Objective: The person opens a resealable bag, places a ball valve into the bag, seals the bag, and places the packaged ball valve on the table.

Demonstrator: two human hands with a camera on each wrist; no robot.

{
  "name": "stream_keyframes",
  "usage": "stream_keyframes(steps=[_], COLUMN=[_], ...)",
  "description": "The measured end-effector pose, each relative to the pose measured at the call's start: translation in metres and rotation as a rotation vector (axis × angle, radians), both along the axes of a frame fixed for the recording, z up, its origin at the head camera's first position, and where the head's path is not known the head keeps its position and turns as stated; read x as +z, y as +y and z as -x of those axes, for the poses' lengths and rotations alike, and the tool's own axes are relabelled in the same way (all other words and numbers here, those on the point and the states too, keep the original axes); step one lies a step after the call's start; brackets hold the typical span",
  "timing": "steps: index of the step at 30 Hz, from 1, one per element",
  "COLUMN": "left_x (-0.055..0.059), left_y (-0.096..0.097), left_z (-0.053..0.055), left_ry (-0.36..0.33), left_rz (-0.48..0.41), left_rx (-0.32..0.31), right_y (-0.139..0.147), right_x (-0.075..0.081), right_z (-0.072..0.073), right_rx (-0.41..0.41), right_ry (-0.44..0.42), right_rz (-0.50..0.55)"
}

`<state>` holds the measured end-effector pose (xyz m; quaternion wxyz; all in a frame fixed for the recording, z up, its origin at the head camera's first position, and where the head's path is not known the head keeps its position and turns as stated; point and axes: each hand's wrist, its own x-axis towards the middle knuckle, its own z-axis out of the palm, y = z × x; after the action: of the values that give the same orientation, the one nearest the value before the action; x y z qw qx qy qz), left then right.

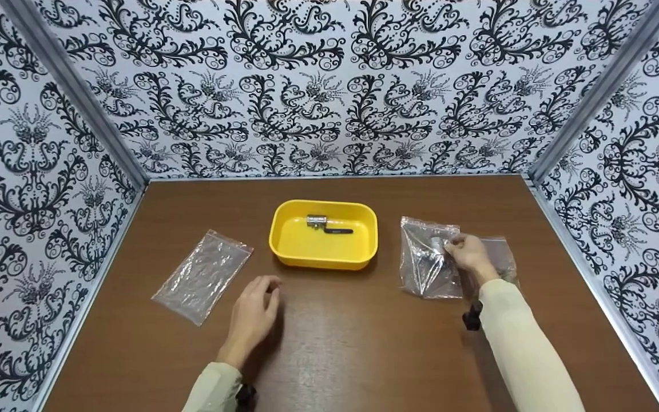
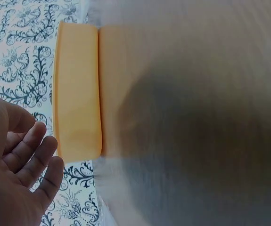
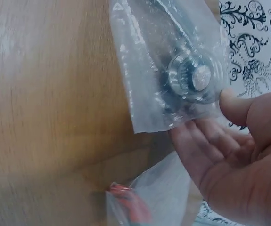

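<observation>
My right hand (image 1: 468, 253) grips the edge of a clear plastic bag (image 1: 428, 266), thumb on one side and fingers on the other. Inside it, a round metal fitting (image 3: 190, 77) shows in the right wrist view. Partly behind that hand lies a second clear bag (image 1: 499, 256); a red piece (image 3: 133, 202) is inside it. My left hand (image 1: 254, 312) holds nothing, its fingers loosely bent, just in front of the yellow tray (image 1: 322, 262). In the tray lies a metal ball valve (image 1: 317, 221) with a dark lever handle.
A flat clear plastic bag (image 1: 203, 277) lies on the brown table (image 1: 329, 355) to the left of the tray. Patterned walls (image 1: 329, 114) with grey metal edging close in the back and both sides.
</observation>
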<state>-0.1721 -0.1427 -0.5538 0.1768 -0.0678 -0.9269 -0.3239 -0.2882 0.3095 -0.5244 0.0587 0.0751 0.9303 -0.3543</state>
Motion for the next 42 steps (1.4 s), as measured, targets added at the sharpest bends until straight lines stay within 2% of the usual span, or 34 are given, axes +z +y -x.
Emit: stream_keyframes(steps=[5, 8, 14, 18, 20, 23, 27, 31, 34, 38, 42], left_x=[0.002, 0.002, 0.001, 0.0, -0.002, -0.006, -0.01, -0.013, -0.014, -0.013, -0.014], left_y=[-0.009, -0.016, -0.028, -0.034, -0.036, -0.038, -0.038, -0.038, -0.037, -0.036, -0.034], left_z=[0.008, 0.014, 0.028, 0.04, 0.046, 0.055, 0.065, 0.072, 0.077, 0.08, 0.081], left_ry=[-0.012, -0.014, -0.065, -0.082, -0.103, -0.166, -0.259, -0.305, -0.345, -0.398, -0.4], left_rz=[0.007, 0.019, 0.03, 0.103, 0.162, 0.236, 0.281, 0.286, 0.284, 0.285, 0.278], left_rx=[0.03, 0.041, 0.064, 0.093, 0.112, 0.129, 0.132, 0.123, 0.127, 0.151, 0.164], right_y=[0.005, 0.007, -0.003, -0.021, -0.034, -0.053, -0.077, -0.102, -0.119, -0.137, -0.149], right_x=[0.009, 0.013, 0.022, 0.025, 0.026, 0.026, 0.023, 0.017, 0.015, 0.015, 0.013], right_z=[-0.003, -0.004, -0.01, -0.016, -0.021, -0.031, -0.046, -0.059, -0.066, -0.072, -0.076], right_rx=[-0.077, -0.105, -0.081, 0.012, 0.082, 0.24, 0.47, 0.619, 0.675, 0.704, 0.719], right_ry=[0.051, 0.078, 0.187, 0.282, 0.295, 0.279, 0.207, 0.167, 0.145, 0.123, 0.106], right_rz=[-0.125, -0.158, -0.187, -0.2, -0.207, -0.2, -0.181, -0.203, -0.206, -0.2, -0.204])
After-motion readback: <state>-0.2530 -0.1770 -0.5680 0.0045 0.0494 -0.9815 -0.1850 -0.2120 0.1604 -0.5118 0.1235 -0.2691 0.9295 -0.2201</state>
